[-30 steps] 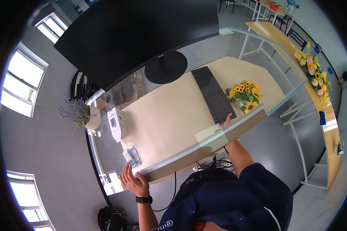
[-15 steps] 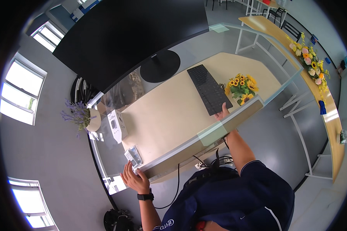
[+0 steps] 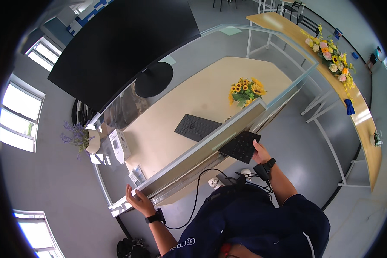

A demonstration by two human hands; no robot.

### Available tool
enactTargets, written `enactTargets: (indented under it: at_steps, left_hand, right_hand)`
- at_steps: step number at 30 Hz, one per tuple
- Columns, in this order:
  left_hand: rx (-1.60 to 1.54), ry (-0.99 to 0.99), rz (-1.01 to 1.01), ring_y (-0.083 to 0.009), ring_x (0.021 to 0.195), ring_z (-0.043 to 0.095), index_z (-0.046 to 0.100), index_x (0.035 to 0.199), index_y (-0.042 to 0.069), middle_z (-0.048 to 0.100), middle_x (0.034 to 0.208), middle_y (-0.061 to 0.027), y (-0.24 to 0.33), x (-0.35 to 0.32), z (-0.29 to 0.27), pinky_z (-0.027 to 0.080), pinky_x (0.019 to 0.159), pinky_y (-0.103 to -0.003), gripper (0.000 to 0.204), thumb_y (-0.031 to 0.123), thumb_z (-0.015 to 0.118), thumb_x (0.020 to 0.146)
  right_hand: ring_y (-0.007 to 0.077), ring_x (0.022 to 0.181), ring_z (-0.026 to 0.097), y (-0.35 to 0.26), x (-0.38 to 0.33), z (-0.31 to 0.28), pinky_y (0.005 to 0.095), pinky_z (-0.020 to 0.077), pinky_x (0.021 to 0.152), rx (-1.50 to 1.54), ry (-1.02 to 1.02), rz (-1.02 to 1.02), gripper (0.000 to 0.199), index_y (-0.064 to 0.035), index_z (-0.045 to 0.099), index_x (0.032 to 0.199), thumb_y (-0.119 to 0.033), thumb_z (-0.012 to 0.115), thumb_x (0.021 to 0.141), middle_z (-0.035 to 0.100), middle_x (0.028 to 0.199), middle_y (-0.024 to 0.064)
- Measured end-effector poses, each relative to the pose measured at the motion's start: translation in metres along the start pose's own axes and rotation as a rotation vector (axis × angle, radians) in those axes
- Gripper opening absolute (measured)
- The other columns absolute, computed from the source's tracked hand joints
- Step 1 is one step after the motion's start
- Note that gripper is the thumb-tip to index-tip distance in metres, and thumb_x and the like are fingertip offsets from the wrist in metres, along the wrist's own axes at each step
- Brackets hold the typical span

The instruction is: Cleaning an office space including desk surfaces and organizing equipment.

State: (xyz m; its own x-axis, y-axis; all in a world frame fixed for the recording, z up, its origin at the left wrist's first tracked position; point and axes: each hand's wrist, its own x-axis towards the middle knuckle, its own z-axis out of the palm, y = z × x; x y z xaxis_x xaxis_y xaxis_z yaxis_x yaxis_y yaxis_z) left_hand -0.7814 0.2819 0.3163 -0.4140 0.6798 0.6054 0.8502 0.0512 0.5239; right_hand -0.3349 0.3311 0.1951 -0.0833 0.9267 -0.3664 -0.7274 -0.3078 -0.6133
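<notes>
The black keyboard [image 3: 241,147] slants out past the front edge of the worktop [image 3: 215,81], its far part behind that edge. The grip of the right hand [image 3: 261,155] is clamped on its near end; the left hand [image 3: 141,204], by the worktop's front left corner, has fingers apart. Likely light, stiff, slightly slick: best held by its rim.

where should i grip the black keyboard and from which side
Probably the right short end of the black keyboard, from the right, pinching above and below: it is thin and flat, and that end sticks out past the desk's front edge, where the right hand holds it.
</notes>
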Motion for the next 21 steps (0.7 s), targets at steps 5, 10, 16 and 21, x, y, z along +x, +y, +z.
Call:
enactTargets:
  at_steps: [5, 10, 16, 21]
  left_hand:
    - [0.047, 0.069, 0.174, -0.024, 0.077, 0.048, 0.051, 0.088, 0.001, 0.053, 0.084, -0.0111, 0.047, -0.034, 0.002, 0.038, 0.066, -0.033, 0.011, 0.0, 0.044, 0.08]
    - [-0.095, -0.066, -0.023, -0.0231, 0.069, 0.05, 0.051, 0.084, 0.001, 0.054, 0.072, -0.0096, 0.061, -0.077, 0.018, 0.038, 0.069, -0.034, 0.008, 0.004, 0.044, 0.082]
    - [-0.121, -0.414, -0.21, -0.0251, 0.087, 0.051, 0.05, 0.096, 0.0, 0.055, 0.092, -0.0123, 0.078, -0.117, 0.046, 0.038, 0.078, -0.034, 0.022, 0.018, 0.044, 0.086]
    - [-0.32, -0.705, -0.509, -0.0246, 0.098, 0.048, 0.037, 0.113, -0.003, 0.046, 0.111, -0.0177, 0.084, -0.15, 0.083, 0.039, 0.081, -0.033, 0.038, 0.025, 0.042, 0.088]
  right_hand:
    - [0.0211, 0.094, 0.054, -0.03, -0.05, -0.032, 0.0326, 0.043, 0.082, -0.103, -0.018, 0.109, 0.052, 0.0078, 0.043, 0.11, -0.036, 0.051, 0.082, 0.054, 0.104, 0.0131]
    - [0.0199, 0.092, 0.054, -0.077, -0.083, -0.044, 0.0307, 0.0416, 0.082, -0.237, -0.007, 0.134, 0.053, 0.0076, 0.047, 0.107, -0.037, 0.054, 0.079, 0.056, 0.101, 0.013]
    - [0.0198, 0.092, 0.054, -0.124, -0.11, -0.068, 0.0306, 0.041, 0.082, -0.28, -0.041, 0.149, 0.053, 0.0083, 0.046, 0.107, -0.036, 0.054, 0.079, 0.056, 0.101, 0.0132]
    - [0.0206, 0.094, 0.053, -0.156, -0.138, -0.085, 0.0311, 0.0411, 0.082, -0.353, 0.009, 0.158, 0.057, 0.0071, 0.044, 0.11, -0.037, 0.056, 0.077, 0.054, 0.103, 0.0143]
